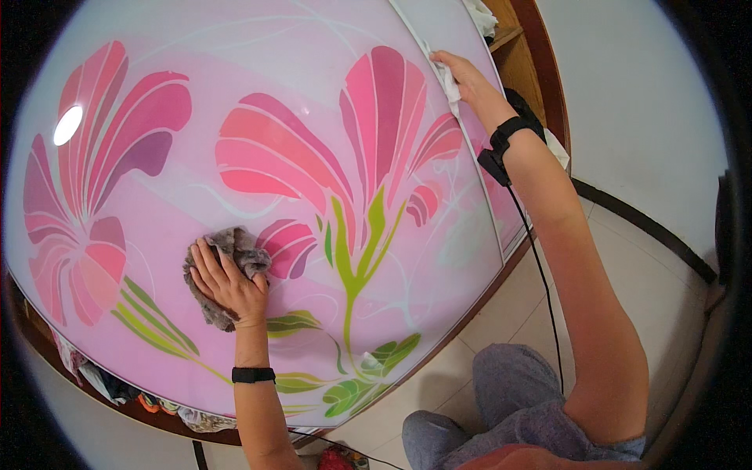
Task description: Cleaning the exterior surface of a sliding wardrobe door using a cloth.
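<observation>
A glossy pink sliding wardrobe door panel (305, 235) with pink flowers and green leaves fills most of the view. My left hand (229, 282) presses a crumpled grey-brown cloth (226, 241) against its surface, fingers spread over the fabric, left of a small pink blossom. My right hand (461, 73) is at the panel's upper right edge, its fingers on a thin white cloth (451, 91) that lies along the pale frame strip (479, 161). Part of that grip is hidden by the hand itself. Both wrists wear black straps.
Wooden shelves (511, 53) with fabric show at the upper right. Folded clothes (108, 385) lie behind the panel's lower left edge. A black cable (543, 270) hangs from the right wrist over the tiled floor (499, 317). My knees are below.
</observation>
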{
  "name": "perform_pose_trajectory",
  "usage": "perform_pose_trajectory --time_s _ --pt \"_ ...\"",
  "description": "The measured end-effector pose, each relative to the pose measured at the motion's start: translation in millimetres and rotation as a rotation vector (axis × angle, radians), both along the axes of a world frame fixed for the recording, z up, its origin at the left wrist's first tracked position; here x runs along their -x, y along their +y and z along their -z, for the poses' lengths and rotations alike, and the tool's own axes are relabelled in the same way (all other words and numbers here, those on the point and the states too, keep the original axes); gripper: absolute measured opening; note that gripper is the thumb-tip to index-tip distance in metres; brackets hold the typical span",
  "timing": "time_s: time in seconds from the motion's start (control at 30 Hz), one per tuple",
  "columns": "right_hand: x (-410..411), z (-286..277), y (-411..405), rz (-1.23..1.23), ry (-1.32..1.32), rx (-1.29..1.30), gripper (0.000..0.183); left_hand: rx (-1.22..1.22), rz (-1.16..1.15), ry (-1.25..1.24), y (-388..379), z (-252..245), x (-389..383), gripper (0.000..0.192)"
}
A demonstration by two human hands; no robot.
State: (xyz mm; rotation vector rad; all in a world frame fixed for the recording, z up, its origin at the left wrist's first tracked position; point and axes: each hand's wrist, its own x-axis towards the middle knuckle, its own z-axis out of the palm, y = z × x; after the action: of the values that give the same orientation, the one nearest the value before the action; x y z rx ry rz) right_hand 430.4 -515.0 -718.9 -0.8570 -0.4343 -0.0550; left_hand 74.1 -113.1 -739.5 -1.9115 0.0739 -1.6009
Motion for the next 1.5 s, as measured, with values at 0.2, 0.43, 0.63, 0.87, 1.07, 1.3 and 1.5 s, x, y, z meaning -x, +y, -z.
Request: perform_pose_trajectory --time_s 0.2,0.43,0.63,0.87,1.07,1.3,1.5 --pt "3.9 -3.6 6.7 0.019 0.022 0.001 0.035 0.008 -0.016 0.014 0.9 -0.3 2.2 0.051" --pt "3.2 -3.2 5.7 0.02 0.05 -0.014 0.038 0.006 -0.018 0.003 -0.8 0.5 0.4 0.051" --pt "2.1 -1.7 5.4 0.026 0.025 -0.03 0.036 0.009 -0.001 0.004 -3.3 1.2 -0.3 0.05" --pt "10.6 -3.1 3.8 0.07 0.029 -0.019 0.031 0.0 -0.011 -0.023 -0.1 1.1 -0.2 0.055" --pt "20.7 -39.6 9.8 0.308 -0.3 -0.335 0.024 0.007 -0.002 -0.01 -1.6 2.1 -1.9 0.051" --pt "45.3 -47.9 44.8 1.131 -0.814 0.291 0.026 -0.028 0.049 0.01 0.6 -0.1 -0.1 0.052" --pt "41.2 -30.9 43.2 1.222 -0.613 0.526 0.029 0.027 0.002 0.018 -4.2 1.8 1.1 0.047"
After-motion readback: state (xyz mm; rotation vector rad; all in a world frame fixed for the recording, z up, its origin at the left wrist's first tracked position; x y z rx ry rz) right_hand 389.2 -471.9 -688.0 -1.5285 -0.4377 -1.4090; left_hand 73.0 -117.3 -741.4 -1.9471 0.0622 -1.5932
